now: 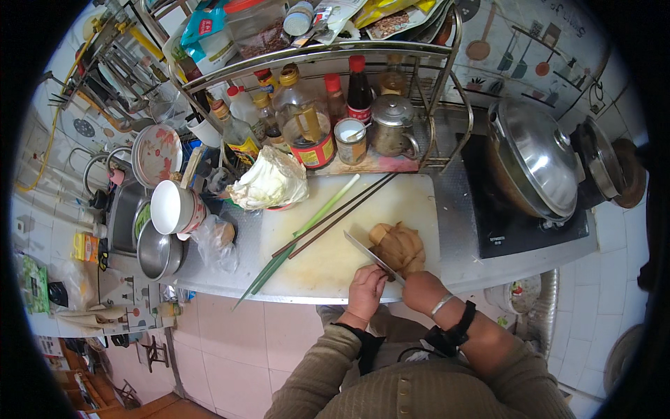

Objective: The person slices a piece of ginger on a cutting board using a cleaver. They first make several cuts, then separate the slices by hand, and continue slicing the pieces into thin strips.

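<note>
My right hand (426, 294) grips a kitchen knife, its steel blade (365, 247) slanting up and left over the white cutting board (324, 277). Against the blade's lower part, my left hand (366, 287) holds a small brownish piece of food, mostly hidden by the fingers. A pile of light-brown sliced food (400, 246), whose kind I cannot tell, lies just right of the blade. Two dark chopsticks (340, 212) cross a green onion (309, 235) on the board's left part.
A cabbage (275, 180) sits at the board's back left corner. Sauce bottles (303, 123) and a metal-lidded pot (392, 125) stand behind. To the right, a lidded wok (539, 157) rests on a black cooktop (502, 238). Stacked bowls (175, 207) and a plastic bag (214, 243) are left.
</note>
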A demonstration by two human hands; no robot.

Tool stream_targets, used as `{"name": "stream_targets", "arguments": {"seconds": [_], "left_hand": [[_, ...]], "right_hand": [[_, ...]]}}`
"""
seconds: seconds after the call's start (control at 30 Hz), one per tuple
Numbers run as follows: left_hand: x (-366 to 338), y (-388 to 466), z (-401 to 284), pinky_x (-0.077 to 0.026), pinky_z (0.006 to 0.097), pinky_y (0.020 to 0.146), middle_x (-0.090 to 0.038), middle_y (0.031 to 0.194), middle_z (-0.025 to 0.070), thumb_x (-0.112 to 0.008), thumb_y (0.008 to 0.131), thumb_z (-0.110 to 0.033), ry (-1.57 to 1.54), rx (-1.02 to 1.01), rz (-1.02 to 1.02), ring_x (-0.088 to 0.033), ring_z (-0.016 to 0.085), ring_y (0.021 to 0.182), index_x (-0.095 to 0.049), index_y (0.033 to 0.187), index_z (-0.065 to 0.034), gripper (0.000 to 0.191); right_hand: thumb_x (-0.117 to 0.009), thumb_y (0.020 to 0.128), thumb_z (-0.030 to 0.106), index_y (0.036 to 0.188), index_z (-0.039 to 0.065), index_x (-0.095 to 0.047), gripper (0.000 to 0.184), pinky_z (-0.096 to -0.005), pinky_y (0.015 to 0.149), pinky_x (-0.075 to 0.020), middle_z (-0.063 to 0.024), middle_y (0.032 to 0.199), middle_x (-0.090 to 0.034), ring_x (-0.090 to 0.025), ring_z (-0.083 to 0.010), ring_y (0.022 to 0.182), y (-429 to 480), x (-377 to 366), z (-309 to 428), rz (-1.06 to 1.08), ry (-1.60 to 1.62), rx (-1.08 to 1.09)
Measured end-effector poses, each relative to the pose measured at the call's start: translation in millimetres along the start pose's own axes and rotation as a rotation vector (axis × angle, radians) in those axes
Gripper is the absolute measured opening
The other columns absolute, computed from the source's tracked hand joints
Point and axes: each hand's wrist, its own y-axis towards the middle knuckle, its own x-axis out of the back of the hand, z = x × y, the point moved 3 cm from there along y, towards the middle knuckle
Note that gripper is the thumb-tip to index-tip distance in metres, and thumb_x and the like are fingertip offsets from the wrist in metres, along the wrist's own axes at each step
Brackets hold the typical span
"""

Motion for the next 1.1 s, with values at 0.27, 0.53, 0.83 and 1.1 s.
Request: {"name": "stream_targets", "arguments": {"seconds": [0.27, 0.53, 0.83, 1.1], "left_hand": [[-0.7, 0.0, 0.1, -0.049, 0.0377, 0.079, -0.062, 0.096, 0.01, -0.072, 0.073, -0.004, -0.002, -0.01, -0.001, -0.059, 0.031, 0.091, -0.064, 0.09, -0.0054, 0.019], [-0.7, 1.2, -1.9, -0.049, 0.0377, 0.078, -0.062, 0.095, 0.0104, -0.071, 0.074, -0.003, -0.006, 0.018, -0.004, -0.058, 0.031, 0.09, -0.064, 0.09, -0.0053, 0.018], [0.0, 1.6, -3.2, -0.049, 0.0374, 0.078, -0.061, 0.094, 0.0101, -0.071, 0.074, -0.003, 0.008, 0.012, 0.003, -0.058, 0.03, 0.089, -0.064, 0.089, -0.0048, 0.017], [-1.0, -0.6, -0.3, -0.049, 0.0376, 0.078, -0.061, 0.095, 0.0109, -0.072, 0.073, -0.003, 0.002, -0.008, -0.013, -0.059, 0.031, 0.09, -0.064, 0.09, -0.0043, 0.019]], "right_hand": [[-0.054, 0.078, 0.015, 0.077, 0.0, -0.068, 0.021, -0.0469, 0.069, -0.0518, -0.0237, 0.08, -0.066, -0.064, -0.0406, 0.078, 24.9, 4.7, 5.6, -0.068, 0.06, 0.051], [-0.056, 0.078, 0.017, 0.079, -0.001, -0.069, 0.022, -0.0466, 0.071, -0.0522, -0.0232, 0.08, -0.066, -0.065, -0.0396, 0.078, -25.9, 25.6, -0.6, -0.026, 0.066, -0.015], [-0.056, 0.076, 0.016, 0.08, 0.001, -0.069, 0.02, -0.0452, 0.071, -0.0531, -0.0223, 0.08, -0.066, -0.066, -0.0388, 0.078, -24.8, 20.6, -5.4, 0.018, 0.065, -0.027], [-0.055, 0.075, 0.013, 0.077, 0.001, -0.07, 0.02, -0.0457, 0.07, -0.0527, -0.0239, 0.081, -0.066, -0.065, -0.0393, 0.078, 11.1, -0.6, -2.3, 0.019, 0.021, 0.047]]}}
